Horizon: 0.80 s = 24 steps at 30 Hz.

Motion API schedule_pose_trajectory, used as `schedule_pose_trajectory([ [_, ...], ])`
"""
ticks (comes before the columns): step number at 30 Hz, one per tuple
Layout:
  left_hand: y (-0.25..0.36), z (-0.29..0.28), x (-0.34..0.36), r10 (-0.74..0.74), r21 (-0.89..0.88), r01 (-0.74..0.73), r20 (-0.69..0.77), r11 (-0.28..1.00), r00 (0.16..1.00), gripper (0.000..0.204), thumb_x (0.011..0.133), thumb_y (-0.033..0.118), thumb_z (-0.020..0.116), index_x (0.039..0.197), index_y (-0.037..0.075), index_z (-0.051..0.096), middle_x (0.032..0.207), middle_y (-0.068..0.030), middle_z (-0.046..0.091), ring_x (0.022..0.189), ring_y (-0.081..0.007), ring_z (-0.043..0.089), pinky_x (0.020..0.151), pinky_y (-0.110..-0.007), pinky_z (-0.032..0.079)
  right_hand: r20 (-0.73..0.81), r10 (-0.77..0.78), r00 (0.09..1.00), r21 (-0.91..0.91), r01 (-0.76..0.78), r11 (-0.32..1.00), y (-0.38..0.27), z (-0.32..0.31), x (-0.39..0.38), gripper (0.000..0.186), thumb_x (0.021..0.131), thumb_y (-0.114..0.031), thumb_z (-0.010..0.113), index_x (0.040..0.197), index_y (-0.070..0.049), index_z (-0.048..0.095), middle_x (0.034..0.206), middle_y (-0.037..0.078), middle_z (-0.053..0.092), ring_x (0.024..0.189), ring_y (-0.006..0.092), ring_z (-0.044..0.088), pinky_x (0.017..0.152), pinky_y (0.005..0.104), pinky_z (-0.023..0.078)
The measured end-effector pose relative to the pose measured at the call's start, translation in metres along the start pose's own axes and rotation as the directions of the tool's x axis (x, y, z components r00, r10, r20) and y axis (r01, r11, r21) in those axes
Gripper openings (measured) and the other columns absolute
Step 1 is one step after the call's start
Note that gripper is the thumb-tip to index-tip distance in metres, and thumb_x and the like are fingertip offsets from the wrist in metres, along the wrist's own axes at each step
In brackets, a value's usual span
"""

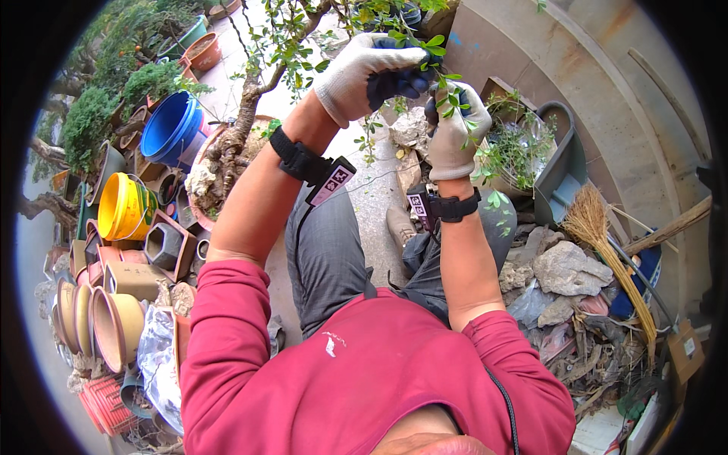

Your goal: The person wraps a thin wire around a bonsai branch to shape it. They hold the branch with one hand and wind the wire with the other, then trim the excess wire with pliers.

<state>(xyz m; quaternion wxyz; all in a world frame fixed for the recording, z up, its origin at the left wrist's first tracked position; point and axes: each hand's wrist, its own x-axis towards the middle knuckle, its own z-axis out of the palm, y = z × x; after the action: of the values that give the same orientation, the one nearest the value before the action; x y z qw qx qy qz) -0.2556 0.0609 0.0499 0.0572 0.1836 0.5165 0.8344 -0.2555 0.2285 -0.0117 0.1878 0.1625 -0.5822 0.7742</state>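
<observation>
Left hand (pixel 379 76) and right hand (pixel 458 130), fingers curled, flank a twig (pixel 451 76) (grip unclear) — likely light, bendy, fragile — best pinched where leafless.

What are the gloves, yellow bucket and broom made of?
Gloves: matte off-white knit, by the ribbed texture; dark coating, perhaps rubber.
Yellow bucket: probably plastic; smooth, slightly glossy, evenly coloured.
Broom: likely dried plant fibre; dull straw colour, coarse strands.

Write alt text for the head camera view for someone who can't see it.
The left hand and right hand of a person in a maroon shirt, both gloved, are at a thin leafy branch. Flowerpots, a blue bucket and a yellow bucket crowd the left; a straw broom and rocks are on the right.
</observation>
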Motion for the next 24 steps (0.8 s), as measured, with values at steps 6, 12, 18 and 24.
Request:
schedule_pose_trajectory([
  [6,0.001,-0.001,0.0,-0.01,0.034,0.011,-0.027,0.999,1.0,0.025,0.092,0.016,0.074,0.105,-0.004,0.069,0.089,-0.0102,0.072,0.074,-0.0148,0.071,0.072,-0.027,0.06,0.243,-0.171,0.955,-0.277,0.237,0.931,0.004,-0.007,-0.003,0.013,0.096,-0.014,0.065,0.097,-0.003,0.07,0.069,0.004,0.057,0.058,0.0132,0.053,0.056,0.0267,0.044],
  [12,0.005,0.002,0.002,0.06,0.233,-0.046,-0.054,0.971,0.997,0.023,0.091,0.019,0.076,0.102,-0.001,0.071,0.087,-0.0071,0.072,0.073,-0.0129,0.07,0.07,-0.026,0.059,0.627,0.421,0.656,0.456,-0.747,0.485,0.004,-0.016,-0.005,0.032,0.102,-0.037,0.052,0.092,-0.007,0.052,0.06,-0.002,0.035,0.054,0.011,0.033,0.052,0.0281,0.027],
  [18,-0.002,-0.007,0.003,0.066,0.315,-0.052,-0.033,0.948,0.997,0.024,0.09,0.022,0.077,0.097,0.0,0.071,0.085,-0.0035,0.07,0.073,-0.0093,0.066,0.068,-0.026,0.055,0.871,0.154,0.467,0.472,-0.881,-0.002,0.009,-0.016,-0.016,0.028,0.102,-0.035,0.049,0.09,-0.011,0.053,0.06,-0.007,0.033,0.056,0.0099,0.032,0.053,0.0287,0.029],
  [24,-0.011,-0.017,0.004,0.021,0.283,-0.024,0.012,0.959,1.0,0.024,0.092,0.022,0.075,0.101,0.0,0.071,0.09,-0.0032,0.071,0.078,-0.0093,0.066,0.073,-0.027,0.055,0.866,-0.156,0.476,0.442,-0.872,-0.209,0.013,-0.004,-0.026,0.022,0.103,-0.031,0.049,0.093,-0.012,0.053,0.059,-0.008,0.039,0.055,0.0078,0.035,0.054,0.0269,0.03],
])
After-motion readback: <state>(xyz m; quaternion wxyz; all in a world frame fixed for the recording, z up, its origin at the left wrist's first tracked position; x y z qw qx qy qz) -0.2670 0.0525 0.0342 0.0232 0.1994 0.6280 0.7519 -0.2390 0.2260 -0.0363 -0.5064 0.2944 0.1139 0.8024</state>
